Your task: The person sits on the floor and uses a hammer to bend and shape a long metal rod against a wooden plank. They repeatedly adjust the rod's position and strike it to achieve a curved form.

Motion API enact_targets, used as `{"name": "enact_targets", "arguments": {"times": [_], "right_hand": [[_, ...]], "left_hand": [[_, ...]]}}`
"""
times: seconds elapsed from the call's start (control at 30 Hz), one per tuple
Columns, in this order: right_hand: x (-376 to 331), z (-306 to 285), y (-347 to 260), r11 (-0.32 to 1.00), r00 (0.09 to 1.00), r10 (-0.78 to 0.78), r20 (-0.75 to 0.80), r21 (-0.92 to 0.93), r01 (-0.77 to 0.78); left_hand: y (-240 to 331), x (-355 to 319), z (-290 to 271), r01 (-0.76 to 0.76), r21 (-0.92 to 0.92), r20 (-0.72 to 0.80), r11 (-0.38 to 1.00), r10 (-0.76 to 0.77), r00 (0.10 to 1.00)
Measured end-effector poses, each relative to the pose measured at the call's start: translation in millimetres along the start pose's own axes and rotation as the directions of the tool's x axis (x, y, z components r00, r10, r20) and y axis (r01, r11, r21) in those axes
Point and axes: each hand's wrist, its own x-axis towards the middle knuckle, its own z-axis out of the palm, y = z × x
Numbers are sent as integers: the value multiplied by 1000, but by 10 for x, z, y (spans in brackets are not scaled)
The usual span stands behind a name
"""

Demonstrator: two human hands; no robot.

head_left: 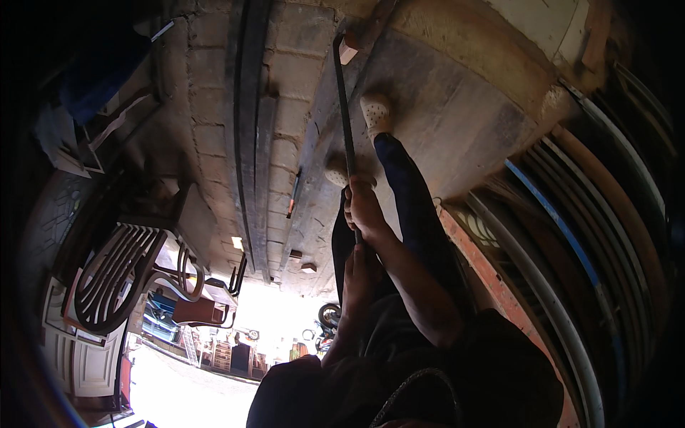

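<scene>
A long, thin dark bar (pixel 345 107) runs away from me over the floor, its far end bent sideways beside a small reddish-brown block (pixel 348 51). My right hand (pixel 365 210) is closed around the bar, farther along it than my left. Close to the bar's near end, my left hand (pixel 359 274) is wrapped round it too, its fingers partly in shadow. Under the far stretch lies a long wooden plank (pixel 325 118). My feet in pale perforated clogs (pixel 377 114) stand by the bar, one partly behind it.
Long dark beams (pixel 250 135) lie on the paved floor to the left. Beside them are a slim tool with an orange end (pixel 291 205) and small blocks (pixel 308 268). Wooden chairs (pixel 118 274) are stacked at left; long boards (pixel 564 214) lean at right.
</scene>
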Motion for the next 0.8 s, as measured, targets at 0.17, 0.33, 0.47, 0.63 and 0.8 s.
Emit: {"name": "enact_targets", "arguments": {"times": [0.17,0.33,0.47,0.63,0.8], "right_hand": [[-15,-137,400,931,958,-279,-68,-262,253],[370,-410,437,769,846,-515,-137,-511,385],[560,-526,240,774,895,-388,-222,-605,186],[613,-491,99,686,856,-474,-206,-695,213],[492,-441,14,614,861,-480,-168,-766,192]], "left_hand": [[-267,2,-132,211,-415,116,885,-178,977],[-747,317,-182,163,-507,120,846,-119,986],[-858,618,-50,60,-410,161,910,8,987],[17,532,216,332,-360,206,872,-273,940],[-109,583,116,364,-448,350,817,-215,912]]}}
